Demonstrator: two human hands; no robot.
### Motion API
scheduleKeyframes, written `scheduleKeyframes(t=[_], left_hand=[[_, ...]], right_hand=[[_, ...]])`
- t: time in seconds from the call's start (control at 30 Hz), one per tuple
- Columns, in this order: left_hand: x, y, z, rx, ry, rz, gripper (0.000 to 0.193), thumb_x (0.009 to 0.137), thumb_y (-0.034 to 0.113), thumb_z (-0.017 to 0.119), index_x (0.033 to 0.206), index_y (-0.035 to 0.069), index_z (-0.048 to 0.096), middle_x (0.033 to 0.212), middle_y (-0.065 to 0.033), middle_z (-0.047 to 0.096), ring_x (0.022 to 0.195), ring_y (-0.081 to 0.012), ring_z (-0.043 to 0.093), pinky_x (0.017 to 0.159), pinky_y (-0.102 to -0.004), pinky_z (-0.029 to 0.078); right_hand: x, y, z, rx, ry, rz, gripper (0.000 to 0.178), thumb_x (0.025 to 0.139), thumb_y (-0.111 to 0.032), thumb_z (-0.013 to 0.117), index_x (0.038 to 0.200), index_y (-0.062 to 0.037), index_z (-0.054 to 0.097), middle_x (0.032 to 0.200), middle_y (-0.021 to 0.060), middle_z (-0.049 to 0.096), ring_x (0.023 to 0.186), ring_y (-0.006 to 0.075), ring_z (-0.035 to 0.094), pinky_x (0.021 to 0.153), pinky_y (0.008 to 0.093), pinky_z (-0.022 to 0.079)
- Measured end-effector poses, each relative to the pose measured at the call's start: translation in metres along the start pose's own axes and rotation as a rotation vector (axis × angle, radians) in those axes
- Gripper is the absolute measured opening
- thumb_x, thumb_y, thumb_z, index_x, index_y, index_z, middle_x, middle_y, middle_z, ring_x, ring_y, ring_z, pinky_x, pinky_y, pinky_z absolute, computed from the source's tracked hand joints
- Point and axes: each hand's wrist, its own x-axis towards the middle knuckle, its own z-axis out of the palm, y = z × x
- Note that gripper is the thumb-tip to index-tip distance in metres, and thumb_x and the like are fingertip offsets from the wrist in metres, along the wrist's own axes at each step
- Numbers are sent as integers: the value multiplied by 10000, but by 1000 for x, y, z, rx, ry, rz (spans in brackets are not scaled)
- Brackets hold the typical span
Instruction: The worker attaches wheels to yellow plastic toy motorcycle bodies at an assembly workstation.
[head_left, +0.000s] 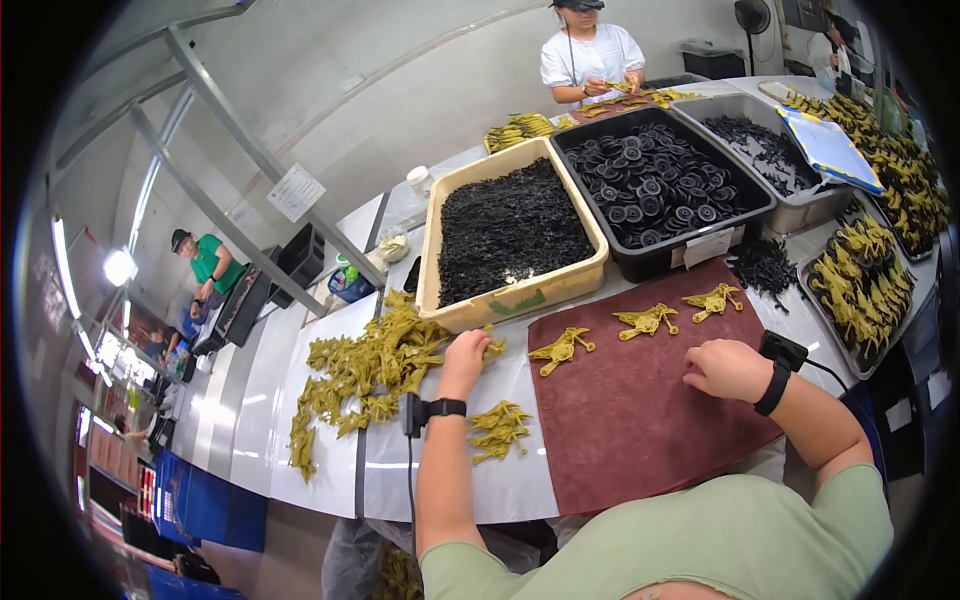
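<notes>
My left hand (pixel 465 361) is closed at the right edge of a heap of olive-yellow plastic parts (pixel 375 355). One such part (pixel 493 345) sticks out at its fingers. A smaller cluster of the same parts (pixel 498 431) lies just nearer to me. Three olive-yellow parts, the left one (pixel 562 350), the middle one (pixel 646 320) and the right one (pixel 713 301), lie in a row along the far side of a dark red cloth (pixel 640 420). Over the cloth's right side, my right hand (pixel 730 370) has its fingers curled together; whatever they may hold is hidden.
Beyond the cloth stand a cream bin (pixel 520 290) of small black pieces, a black bin (pixel 690 240) of black wheels and a grey bin (pixel 805 208). Loose black pieces (pixel 765 270) lie beside a filled tray (pixel 862 290) at right. A co-worker (pixel 595 55) handles similar parts opposite.
</notes>
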Motion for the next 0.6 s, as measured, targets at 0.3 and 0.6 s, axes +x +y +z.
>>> scheduleKeyframes(t=[0.3, 0.6], left_hand=[[-10, -5, -36, 691, 120, 1, 140, 821, 175, 610, 956, 142, 617, 944, -28, 616, 899, -237, 564, 757, -419, 420], [-25, -35, -53, 681, 117, 40, 340, 739, 44, 601, 1076, 89, 601, 999, -84, 618, 923, -274, 565, 797, -404, 448]], right_hand=[[-5, -3, -1, 22, 35, -47, 252, 825, -275, 633, 860, -26, 623, 802, 163, 656, 786, 350, 641, 702, 431, 522], [-3, -16, -3, 27, -9, -39, 260, 834, -282, 629, 862, -24, 622, 792, 167, 649, 780, 354, 638, 713, 435, 518]])
